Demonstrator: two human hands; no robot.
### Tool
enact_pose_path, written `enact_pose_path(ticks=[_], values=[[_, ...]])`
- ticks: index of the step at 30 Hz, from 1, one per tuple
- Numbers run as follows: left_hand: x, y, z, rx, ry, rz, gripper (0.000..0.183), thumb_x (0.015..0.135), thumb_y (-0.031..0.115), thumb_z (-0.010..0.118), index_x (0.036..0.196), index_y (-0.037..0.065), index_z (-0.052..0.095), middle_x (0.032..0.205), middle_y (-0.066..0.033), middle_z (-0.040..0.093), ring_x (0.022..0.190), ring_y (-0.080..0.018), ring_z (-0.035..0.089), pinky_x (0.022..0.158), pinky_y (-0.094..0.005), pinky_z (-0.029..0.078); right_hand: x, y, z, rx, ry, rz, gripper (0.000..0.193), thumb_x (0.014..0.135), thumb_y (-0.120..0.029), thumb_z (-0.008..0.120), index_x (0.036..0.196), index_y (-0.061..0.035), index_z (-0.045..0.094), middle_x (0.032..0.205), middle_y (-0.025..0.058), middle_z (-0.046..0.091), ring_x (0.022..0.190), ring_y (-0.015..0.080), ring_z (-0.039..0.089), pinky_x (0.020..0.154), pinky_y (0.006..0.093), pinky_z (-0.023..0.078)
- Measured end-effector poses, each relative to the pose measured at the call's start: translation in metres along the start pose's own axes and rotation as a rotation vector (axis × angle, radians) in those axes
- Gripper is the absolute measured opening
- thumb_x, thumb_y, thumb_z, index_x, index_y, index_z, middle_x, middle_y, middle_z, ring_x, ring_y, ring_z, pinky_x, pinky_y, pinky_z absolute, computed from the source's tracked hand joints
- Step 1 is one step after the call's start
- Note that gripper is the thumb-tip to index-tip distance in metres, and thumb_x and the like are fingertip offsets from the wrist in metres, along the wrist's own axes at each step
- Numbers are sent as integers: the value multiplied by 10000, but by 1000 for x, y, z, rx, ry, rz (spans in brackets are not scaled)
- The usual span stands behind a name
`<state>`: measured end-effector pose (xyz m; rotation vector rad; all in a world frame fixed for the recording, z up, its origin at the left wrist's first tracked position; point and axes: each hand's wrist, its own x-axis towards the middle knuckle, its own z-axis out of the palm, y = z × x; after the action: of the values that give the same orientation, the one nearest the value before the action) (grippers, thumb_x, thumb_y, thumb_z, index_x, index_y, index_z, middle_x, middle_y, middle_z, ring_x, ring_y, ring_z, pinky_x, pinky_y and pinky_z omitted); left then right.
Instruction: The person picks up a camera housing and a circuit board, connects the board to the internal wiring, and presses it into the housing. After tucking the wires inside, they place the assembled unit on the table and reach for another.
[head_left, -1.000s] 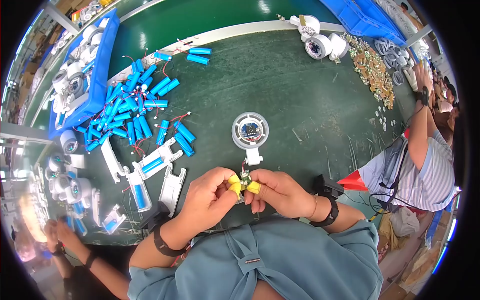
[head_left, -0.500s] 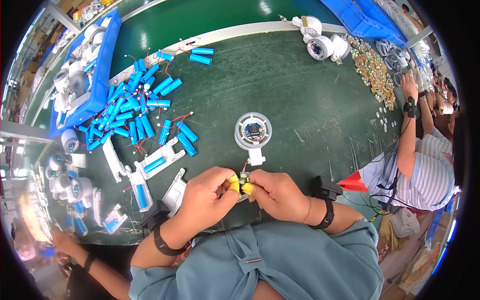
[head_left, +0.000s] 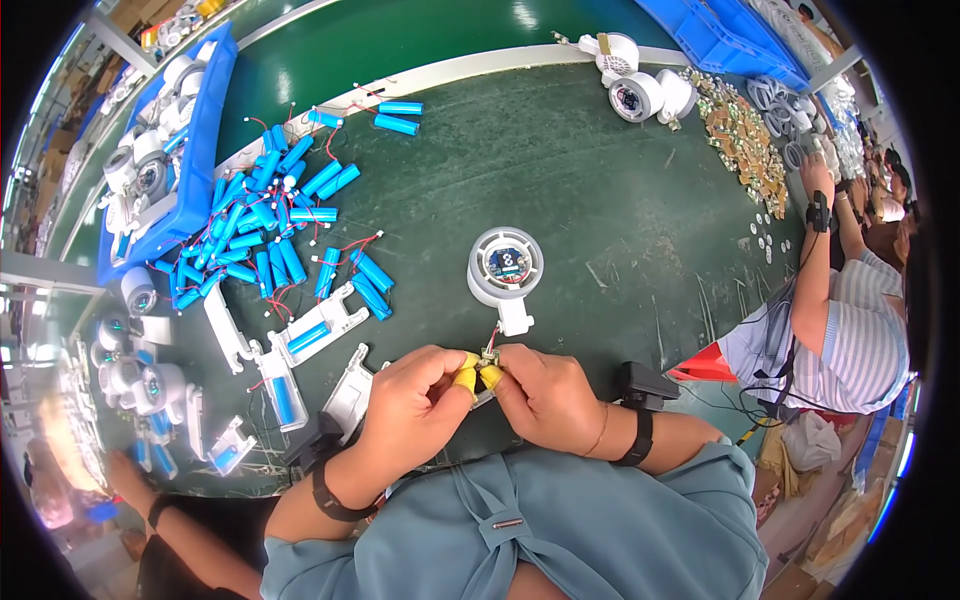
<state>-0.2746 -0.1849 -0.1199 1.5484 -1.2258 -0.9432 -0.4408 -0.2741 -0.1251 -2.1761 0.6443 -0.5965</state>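
My left hand (head_left: 425,395) and my right hand (head_left: 548,392) meet near the table's front edge, their fingertips wrapped in yellow. Between them they pinch a small circuit board (head_left: 489,356), mostly covered by the fingers. Thin wires run from the board up to a white fan-like unit (head_left: 505,268), which lies just beyond my hands with its round grey rim and a blue board in its centre. A short white neck (head_left: 515,317) on the unit points toward me. Part of a pale piece shows beneath my fingers, too hidden to name.
Many blue cylindrical batteries (head_left: 265,215) with red wires are heaped at left, beside a blue crate (head_left: 190,180) of white units. White handle shells (head_left: 300,335) lie nearer. Small circuit boards (head_left: 745,145) are piled at far right, near a co-worker's arm (head_left: 817,260).
The board and my hands have shifted only slightly; both still pinch it. The unit's centre shows a different lit pattern. At lower left, another person's arm has moved a little.
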Motion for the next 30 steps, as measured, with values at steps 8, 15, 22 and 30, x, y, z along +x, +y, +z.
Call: enact_pose_path(ticks=[8,15,22,30], values=[[0,3,1,-37,-34,61,174,836,-79,574,999,-32,616,861,-84,618,691,-101,593,590,-225,468,-2,2,1,-45,13,-39,124,846,-40,593,927,1,508,714,130,592,591,319,610,499,400,492],[1,4,1,35,-40,126,180,823,-77,580,990,-22,614,837,-86,609,654,-108,569,568,-233,452,-2,4,3,-30,20,-41,137,843,-43,596,938,0,508,725,135,592,593,331,609,499,404,492],[9,-2,-8,-158,-79,-57,195,845,-68,571,1032,-23,602,904,-50,640,768,-86,613,669,-213,486,-2,4,4,-29,46,-60,127,847,-67,614,892,-22,503,724,121,595,584,314,613,490,401,496],[13,11,-4,9,-116,-93,160,822,-6,683,977,0,642,820,24,603,636,4,502,556,-165,401,-6,4,6,-61,81,-97,169,792,-78,672,814,-39,509,662,92,583,549,281,604,472,374,487]])
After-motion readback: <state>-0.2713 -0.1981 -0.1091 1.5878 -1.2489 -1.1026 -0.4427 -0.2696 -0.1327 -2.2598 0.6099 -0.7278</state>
